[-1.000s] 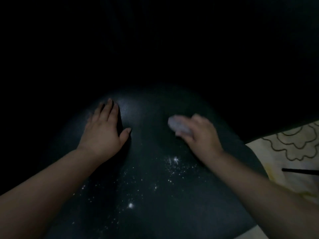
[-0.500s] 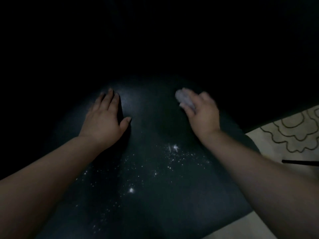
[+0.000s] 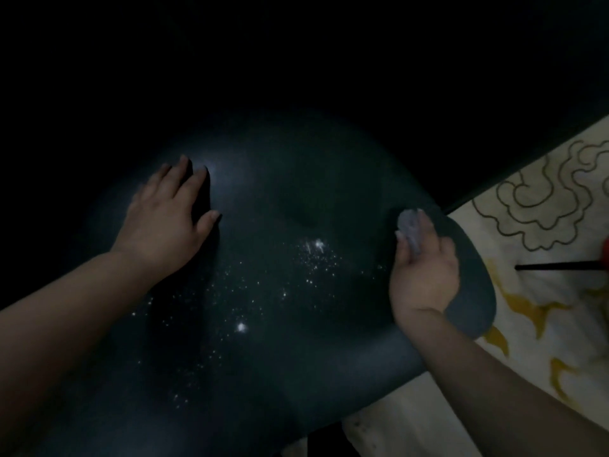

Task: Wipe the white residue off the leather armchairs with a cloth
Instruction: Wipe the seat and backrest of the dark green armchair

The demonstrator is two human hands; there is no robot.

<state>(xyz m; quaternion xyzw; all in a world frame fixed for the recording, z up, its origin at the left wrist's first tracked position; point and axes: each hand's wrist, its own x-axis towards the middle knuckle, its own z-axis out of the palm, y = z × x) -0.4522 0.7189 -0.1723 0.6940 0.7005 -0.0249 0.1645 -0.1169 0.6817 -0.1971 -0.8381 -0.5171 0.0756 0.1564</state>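
Observation:
A dark leather armchair cushion point(image 3: 290, 374) fills the middle of the dim view. White residue point(image 3: 313, 255) speckles its centre and trails down to the lower left, with a brighter spot point(image 3: 241, 327). My left hand point(image 3: 164, 222) lies flat on the cushion's upper left, fingers spread. My right hand point(image 3: 425, 272) is at the cushion's right edge, turned palm-up, holding a small pale crumpled cloth point(image 3: 408, 225) in its fingers, apart from the residue.
A cream floor covering with dark curly outlines and yellow marks point(image 3: 543, 232) lies to the right of the chair. A thin black rod point(image 3: 560, 266) with a red end point(image 3: 605, 249) rests on it. Everything above and to the left is dark.
My right hand with the cloth moved from the upper middle of the cushion to its right edge and turned palm-up. The left hand stayed flat in place. The view shifted slightly.

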